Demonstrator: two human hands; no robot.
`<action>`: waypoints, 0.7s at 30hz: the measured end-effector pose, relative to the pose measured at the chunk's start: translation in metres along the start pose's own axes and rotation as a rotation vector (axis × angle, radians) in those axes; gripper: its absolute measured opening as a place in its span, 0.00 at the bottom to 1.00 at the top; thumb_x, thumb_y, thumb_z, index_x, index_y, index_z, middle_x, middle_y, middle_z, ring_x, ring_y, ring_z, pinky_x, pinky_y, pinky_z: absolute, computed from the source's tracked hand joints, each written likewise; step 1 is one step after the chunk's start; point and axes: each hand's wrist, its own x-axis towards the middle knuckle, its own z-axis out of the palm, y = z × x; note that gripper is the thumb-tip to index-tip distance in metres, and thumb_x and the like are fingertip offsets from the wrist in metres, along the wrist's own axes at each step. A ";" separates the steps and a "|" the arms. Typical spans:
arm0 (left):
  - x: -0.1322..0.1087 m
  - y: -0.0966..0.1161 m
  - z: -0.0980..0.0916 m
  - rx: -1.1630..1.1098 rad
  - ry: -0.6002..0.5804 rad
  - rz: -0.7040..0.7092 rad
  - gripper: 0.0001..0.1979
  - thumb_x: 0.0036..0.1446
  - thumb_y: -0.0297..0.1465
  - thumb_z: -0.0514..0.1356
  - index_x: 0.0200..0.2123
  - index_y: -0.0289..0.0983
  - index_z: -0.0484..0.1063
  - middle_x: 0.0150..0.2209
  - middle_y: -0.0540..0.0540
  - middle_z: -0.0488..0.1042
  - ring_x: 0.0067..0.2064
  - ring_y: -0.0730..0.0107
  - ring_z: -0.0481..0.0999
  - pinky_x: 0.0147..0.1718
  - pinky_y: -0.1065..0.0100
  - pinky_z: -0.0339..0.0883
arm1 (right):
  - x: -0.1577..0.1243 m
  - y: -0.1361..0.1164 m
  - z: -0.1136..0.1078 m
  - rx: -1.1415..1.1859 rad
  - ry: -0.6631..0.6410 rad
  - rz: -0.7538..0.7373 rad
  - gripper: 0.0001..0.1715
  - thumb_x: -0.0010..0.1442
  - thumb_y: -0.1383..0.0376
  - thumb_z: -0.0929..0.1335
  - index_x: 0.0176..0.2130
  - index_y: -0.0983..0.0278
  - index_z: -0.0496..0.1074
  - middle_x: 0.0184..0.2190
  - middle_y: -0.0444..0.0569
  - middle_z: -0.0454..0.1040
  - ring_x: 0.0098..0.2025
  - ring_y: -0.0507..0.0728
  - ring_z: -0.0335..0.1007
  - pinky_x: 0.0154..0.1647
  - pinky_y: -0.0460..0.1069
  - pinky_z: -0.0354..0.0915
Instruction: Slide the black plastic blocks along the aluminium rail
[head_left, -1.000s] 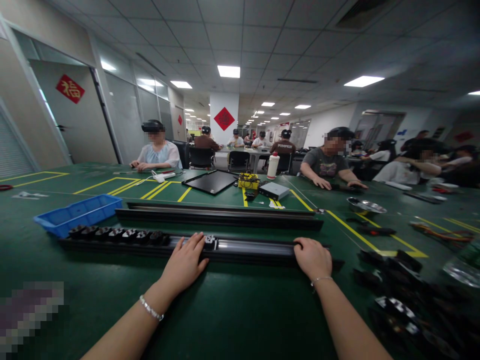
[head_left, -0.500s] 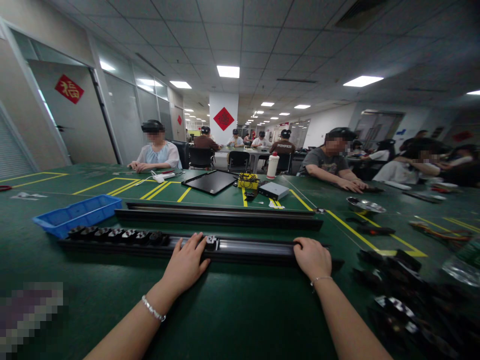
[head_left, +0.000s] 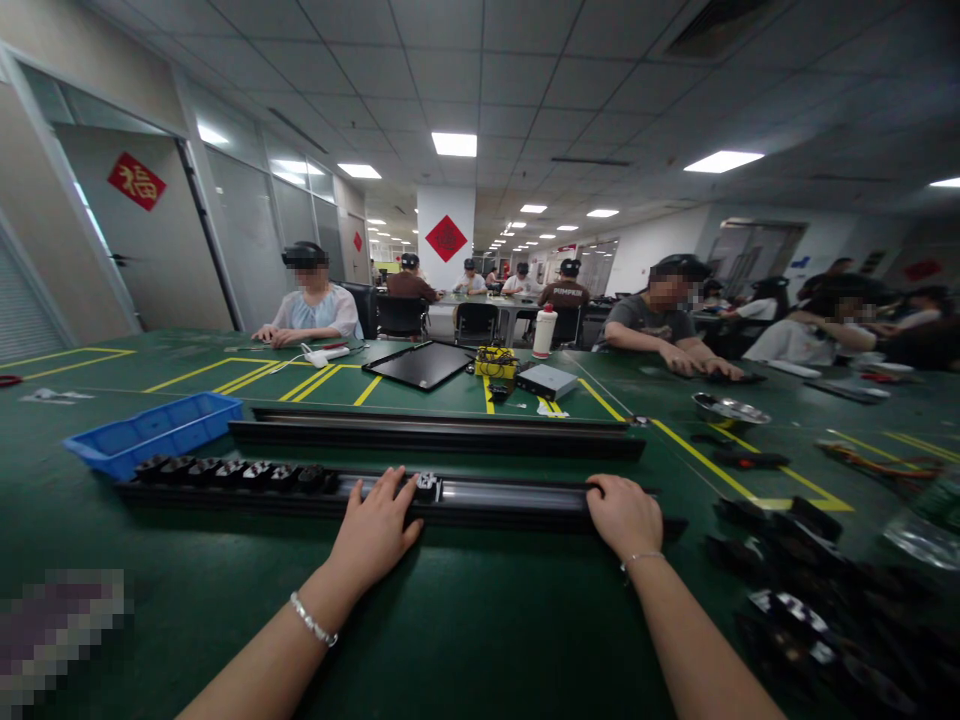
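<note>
A long black rail [head_left: 517, 497] with a shiny channel lies crosswise in front of me. My left hand [head_left: 379, 530] rests over it with fingers spread, the fingertips against a small black module with white marks [head_left: 427, 487] that sits in the channel. Toward the rail's right end, my right hand [head_left: 624, 515] is closed over the rail, its fingertips partly hidden behind the far edge. Several similar black modules [head_left: 232, 472] stand in a row on the left part of the rail.
Behind lies a second black rail [head_left: 442, 433], with a blue bin [head_left: 154, 430] at its left. Dark parts [head_left: 817, 590] are piled on the green table at the right. Farther back are a metal bowl [head_left: 731, 412], a black panel [head_left: 420, 363], a grey box [head_left: 547, 381] and seated people.
My left hand and the small module beside its fingertips have shifted slightly to the right along the rail. My right hand stays where it was.
</note>
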 end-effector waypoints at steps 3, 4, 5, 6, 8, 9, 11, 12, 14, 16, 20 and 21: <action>0.000 0.002 0.000 0.002 -0.005 -0.009 0.27 0.55 0.36 0.52 0.59 0.39 0.58 0.62 0.38 0.57 0.63 0.52 0.56 0.57 0.43 0.49 | 0.000 0.000 0.000 0.000 -0.002 0.002 0.22 0.57 0.63 0.56 0.43 0.58 0.73 0.46 0.47 0.73 0.50 0.57 0.64 0.49 0.54 0.57; 0.000 0.002 0.000 0.002 -0.008 -0.012 0.27 0.55 0.36 0.52 0.59 0.39 0.58 0.62 0.37 0.57 0.63 0.52 0.56 0.57 0.43 0.48 | 0.000 0.000 0.000 0.000 -0.003 0.002 0.22 0.57 0.63 0.56 0.43 0.58 0.73 0.46 0.47 0.73 0.50 0.57 0.64 0.49 0.54 0.57; 0.000 0.002 0.001 0.003 -0.011 -0.014 0.27 0.55 0.36 0.52 0.59 0.39 0.59 0.62 0.37 0.57 0.63 0.52 0.56 0.57 0.43 0.48 | 0.000 0.000 0.000 0.000 -0.003 0.002 0.22 0.57 0.63 0.56 0.43 0.58 0.73 0.46 0.47 0.73 0.50 0.57 0.65 0.49 0.54 0.57; 0.000 0.003 0.001 0.005 -0.013 -0.016 0.27 0.55 0.36 0.52 0.59 0.39 0.59 0.62 0.37 0.57 0.63 0.52 0.56 0.57 0.43 0.48 | 0.000 0.000 0.000 0.000 -0.003 0.003 0.22 0.57 0.63 0.56 0.43 0.58 0.73 0.46 0.47 0.73 0.50 0.57 0.65 0.48 0.54 0.57; 0.000 0.003 0.001 0.011 -0.010 -0.014 0.27 0.55 0.36 0.52 0.59 0.39 0.58 0.62 0.36 0.56 0.63 0.51 0.55 0.57 0.42 0.48 | 0.000 -0.001 -0.001 -0.002 -0.003 0.004 0.22 0.57 0.62 0.56 0.43 0.58 0.73 0.46 0.47 0.73 0.50 0.57 0.65 0.48 0.54 0.57; 0.000 0.004 0.001 0.015 -0.008 -0.013 0.28 0.55 0.36 0.52 0.59 0.39 0.58 0.63 0.36 0.56 0.63 0.51 0.55 0.57 0.42 0.48 | 0.000 -0.001 -0.001 -0.003 -0.002 0.004 0.21 0.57 0.62 0.56 0.43 0.58 0.74 0.46 0.47 0.74 0.50 0.57 0.65 0.48 0.54 0.57; 0.000 0.005 0.001 0.023 -0.007 -0.012 0.28 0.55 0.36 0.53 0.59 0.39 0.58 0.63 0.36 0.56 0.63 0.51 0.55 0.56 0.42 0.48 | 0.000 -0.001 -0.001 0.001 0.000 0.003 0.21 0.57 0.63 0.56 0.43 0.58 0.74 0.46 0.47 0.74 0.50 0.57 0.65 0.48 0.54 0.57; -0.001 0.005 0.000 0.026 -0.007 -0.012 0.28 0.55 0.36 0.53 0.59 0.38 0.58 0.62 0.36 0.56 0.63 0.51 0.55 0.56 0.42 0.48 | 0.000 -0.001 0.000 0.004 0.001 0.000 0.21 0.57 0.63 0.56 0.43 0.58 0.74 0.46 0.47 0.74 0.50 0.57 0.65 0.48 0.54 0.57; -0.001 0.006 0.000 0.028 -0.002 -0.006 0.28 0.55 0.36 0.53 0.59 0.38 0.58 0.62 0.35 0.57 0.63 0.51 0.55 0.57 0.43 0.49 | 0.000 -0.001 0.001 0.003 0.008 -0.001 0.21 0.57 0.63 0.56 0.42 0.58 0.74 0.46 0.47 0.74 0.50 0.57 0.65 0.48 0.54 0.57; -0.001 0.006 0.000 0.025 0.011 -0.001 0.28 0.54 0.35 0.54 0.59 0.37 0.59 0.62 0.35 0.57 0.63 0.51 0.55 0.57 0.46 0.49 | 0.000 -0.001 0.001 -0.006 0.014 0.002 0.21 0.57 0.63 0.56 0.42 0.58 0.74 0.46 0.46 0.74 0.50 0.57 0.65 0.48 0.53 0.57; 0.000 0.005 0.004 -0.004 0.034 0.038 0.27 0.55 0.35 0.53 0.59 0.37 0.59 0.62 0.39 0.58 0.63 0.54 0.55 0.59 0.49 0.48 | 0.001 0.000 0.002 -0.012 0.013 0.005 0.21 0.56 0.64 0.57 0.42 0.58 0.74 0.46 0.46 0.74 0.50 0.57 0.65 0.48 0.53 0.57; 0.000 0.004 0.006 -0.014 0.040 0.054 0.27 0.55 0.34 0.53 0.59 0.38 0.59 0.62 0.40 0.58 0.63 0.56 0.55 0.59 0.49 0.48 | 0.001 0.000 0.002 -0.011 0.014 0.005 0.21 0.56 0.64 0.57 0.42 0.58 0.74 0.46 0.46 0.74 0.50 0.57 0.65 0.48 0.53 0.57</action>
